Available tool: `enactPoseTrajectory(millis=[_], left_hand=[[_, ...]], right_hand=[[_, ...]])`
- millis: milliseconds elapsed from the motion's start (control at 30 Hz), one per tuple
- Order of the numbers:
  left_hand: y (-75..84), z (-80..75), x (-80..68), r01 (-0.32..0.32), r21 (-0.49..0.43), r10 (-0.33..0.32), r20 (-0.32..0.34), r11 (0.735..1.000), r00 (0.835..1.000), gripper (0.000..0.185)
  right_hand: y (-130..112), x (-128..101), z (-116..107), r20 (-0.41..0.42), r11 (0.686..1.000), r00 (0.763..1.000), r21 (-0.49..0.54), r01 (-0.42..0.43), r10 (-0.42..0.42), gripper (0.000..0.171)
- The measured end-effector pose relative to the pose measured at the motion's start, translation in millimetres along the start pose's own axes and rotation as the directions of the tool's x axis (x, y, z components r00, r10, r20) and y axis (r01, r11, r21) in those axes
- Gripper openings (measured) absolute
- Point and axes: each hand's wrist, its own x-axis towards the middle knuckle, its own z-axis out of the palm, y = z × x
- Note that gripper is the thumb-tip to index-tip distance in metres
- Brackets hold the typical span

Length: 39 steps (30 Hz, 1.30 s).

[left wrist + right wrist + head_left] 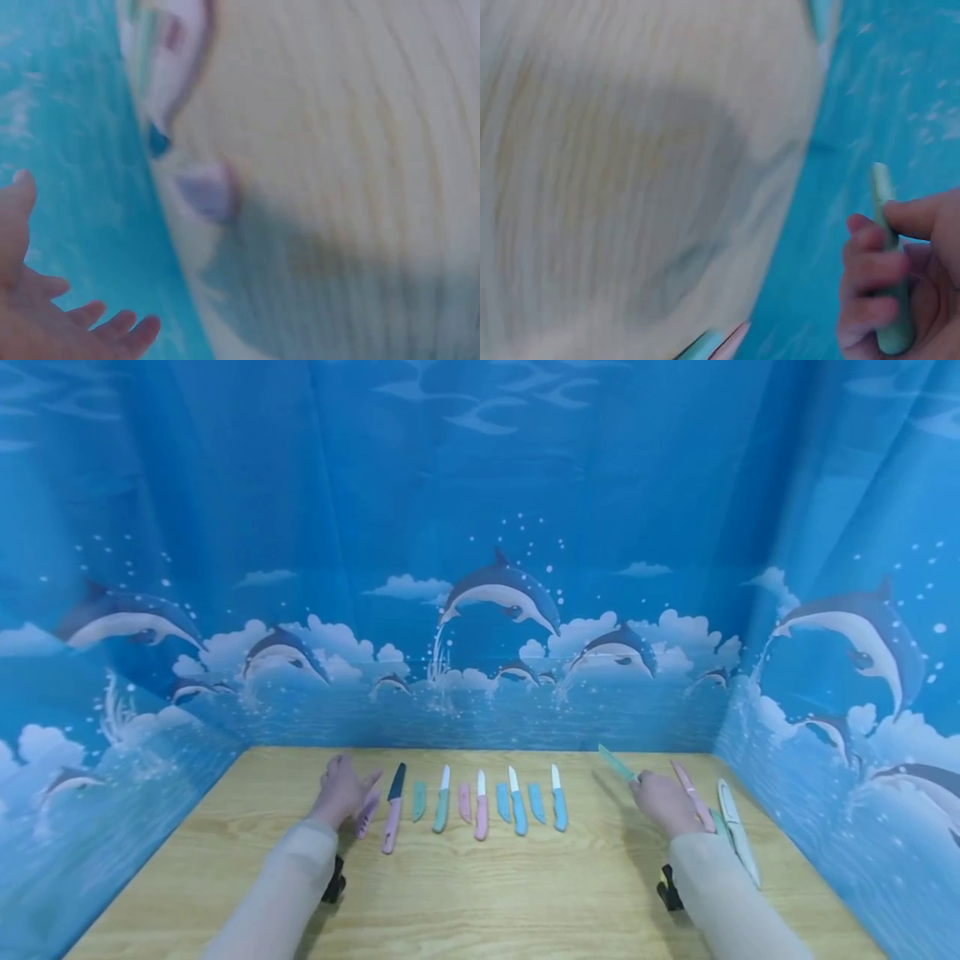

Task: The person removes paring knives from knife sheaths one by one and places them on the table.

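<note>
Now, line by line:

Held thing: a slim teal-green plastic knife sheath (617, 763), long and narrow, flat, tapering to a tip; the right wrist view shows it (889, 255) as a pale green strip, blurred.
Where it is: above the wooden table (495, 893), towards its far right part, in the right hand (663, 802).
Direction: its long axis runs up and away to the left from the hand, with the free tip towards the blue dolphin-print backdrop (480, 527).
Right hand grip: fingers curled round the lower end of the sheath, with the thumb laid along it in the right wrist view.
Left hand: the left hand (343, 789) hovers over the left end of the row, fingers spread and relaxed, gripping nothing; the left wrist view shows the fingers (112, 330) straight. Whether it touches the pink plastic sheath (367, 814) just beside it cannot be told.
Row on the table: a pink-handled knife with a dark blade (393, 810), then small knives with green, pink and blue handles and white blades, with loose sheaths between them, all lying roughly parallel, tips towards the backdrop.
Right edge: a pink sheathed knife (692, 793) and a white sheathed knife (737, 831) lie beside the right hand, angled the same way.
Containers: none in view; everything lies on the bare table top.
</note>
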Motion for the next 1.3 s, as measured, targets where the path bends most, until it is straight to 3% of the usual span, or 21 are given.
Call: enactPoseTrajectory(millis=[200, 400, 500, 633, 800, 967, 1100, 1167, 1300], left_hand=[[28.5, -3.8, -22.9, -0.14, 0.018, 0.141, -0.031, 0.99, 0.99, 0.086], [58.1, 10.2, -56.5, -0.305, 0.097, 0.308, -0.016, 0.947, 0.951, 0.091], [70.2, 19.9, -73.2, -0.373, 0.121, 0.379, -0.032, 0.92, 0.925, 0.09], [83.2, 30.7, -91.8, -0.473, 0.143, 0.482, -0.04, 0.87, 0.875, 0.086], [93.1, 38.6, -110.1, -0.58, 0.112, 0.571, 0.106, 0.807, 0.814, 0.081], [101.0, 44.5, -123.2, -0.67, 0.135, 0.638, 0.216, 0.73, 0.739, 0.081], [106.9, 48.8, -133.0, -0.716, 0.172, 0.672, 0.253, 0.677, 0.696, 0.078], [108.7, 50.7, -136.4, -0.727, 0.181, 0.676, 0.274, 0.662, 0.684, 0.075], [111.4, 55.0, -141.3, -0.731, 0.2, 0.668, 0.304, 0.652, 0.679, 0.062]], right_hand=[[-34, -9, 3, 0.029, 1.0, 0.999, -0.01, 0.02, -0.02, 0.039], [-71, -34, 7, 0.021, 0.996, 0.996, 0.014, 0.089, -0.089, 0.033], [-88, -48, 12, 0.021, 0.994, 0.994, 0.027, 0.108, -0.109, 0.028], [-105, -62, 20, 0.009, 0.99, 0.99, 0.022, 0.141, -0.141, 0.024], [-120, -76, 33, 0.001, 0.977, 0.978, 0.042, 0.21, -0.21, 0.02], [-128, -89, 41, -0.022, 0.932, 0.932, 0.037, 0.361, -0.361, 0.018], [-132, -98, 44, -0.014, 0.882, 0.883, 0.026, 0.47, -0.47, 0.018], [-134, -101, 46, 0.004, 0.859, 0.86, 0.035, 0.51, -0.511, 0.019], [-138, -105, 48, 0.047, 0.823, 0.822, 0.068, 0.564, -0.568, 0.021]])
